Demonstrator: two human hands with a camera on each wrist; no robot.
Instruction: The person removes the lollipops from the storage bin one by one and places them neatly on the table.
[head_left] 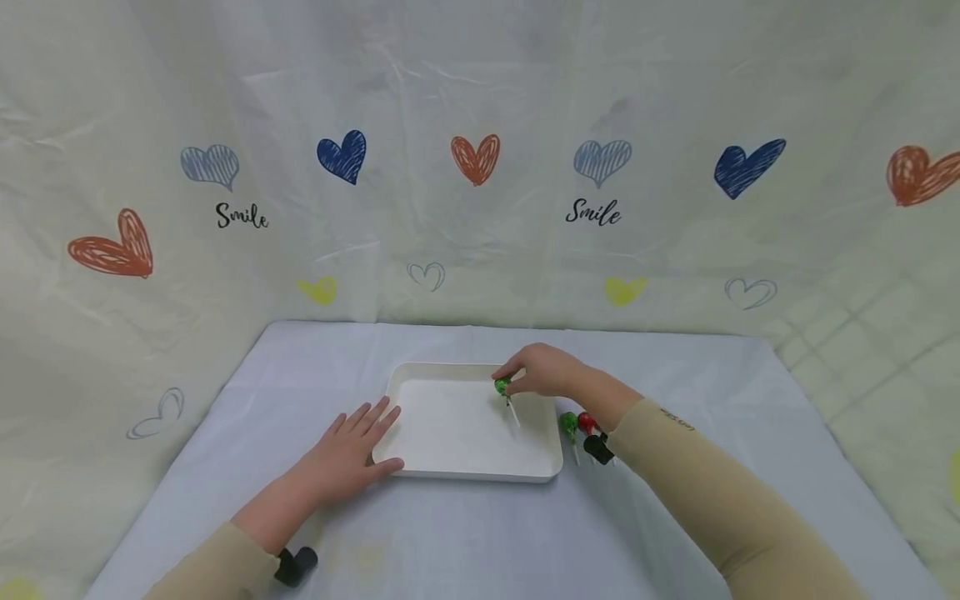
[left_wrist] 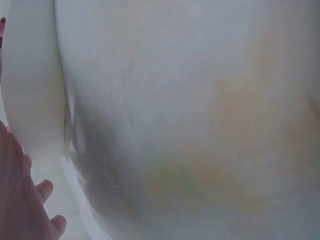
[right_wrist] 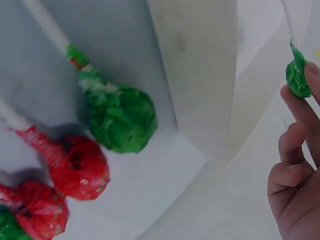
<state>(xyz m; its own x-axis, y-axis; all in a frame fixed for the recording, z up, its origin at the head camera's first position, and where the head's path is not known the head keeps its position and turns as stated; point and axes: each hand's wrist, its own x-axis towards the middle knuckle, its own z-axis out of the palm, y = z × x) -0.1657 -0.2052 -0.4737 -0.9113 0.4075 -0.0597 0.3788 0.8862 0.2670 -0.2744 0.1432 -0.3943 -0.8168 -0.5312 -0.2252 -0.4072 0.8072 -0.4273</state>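
Over the right part of a white tray, my right hand pinches a green-wrapped lollipop by its head between thumb and finger. Its white stick points down toward the tray floor; whether it touches is unclear. In the right wrist view, the held lollipop shows at the upper right. My left hand lies with fingers spread at the tray's left edge. In the left wrist view, only part of that hand shows beside the tray wall.
Just right of the tray lie a green lollipop, a red one, a second red one and part of another green one. My right forearm partly covers this group in the head view. A white cloth covers the table.
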